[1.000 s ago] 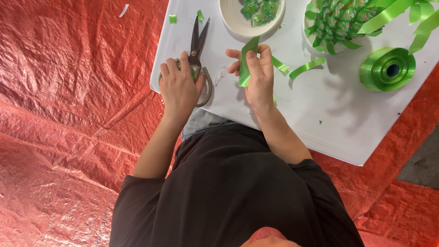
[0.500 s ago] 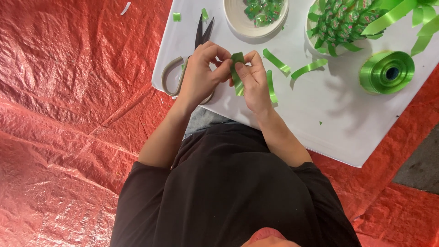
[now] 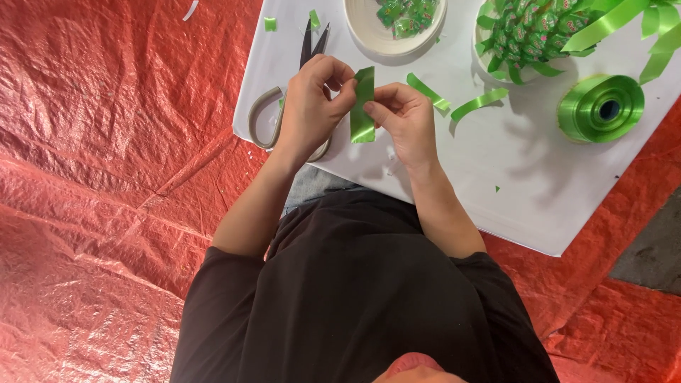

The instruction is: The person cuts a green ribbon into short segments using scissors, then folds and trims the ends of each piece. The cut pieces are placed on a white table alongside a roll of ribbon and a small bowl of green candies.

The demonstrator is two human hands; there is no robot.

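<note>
— Near the board's (image 3: 539, 198) left edge: my left hand (image 3: 308, 106) and right hand (image 3: 404, 117) both pinch a green ribbon strip (image 3: 363, 106), fingers closed on it.
— Risks?
— Glossy and slick; it might slip or crease. Scissors (image 3: 284, 106) lie under my left hand.
— Appearance?
— Short, flat, upright, shiny.

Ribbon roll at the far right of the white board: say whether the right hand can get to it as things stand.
Probably yes, once freed. The right hand pinches the ribbon strip together with the left hand; only bare white board lies between it and the ribbon roll.
</note>
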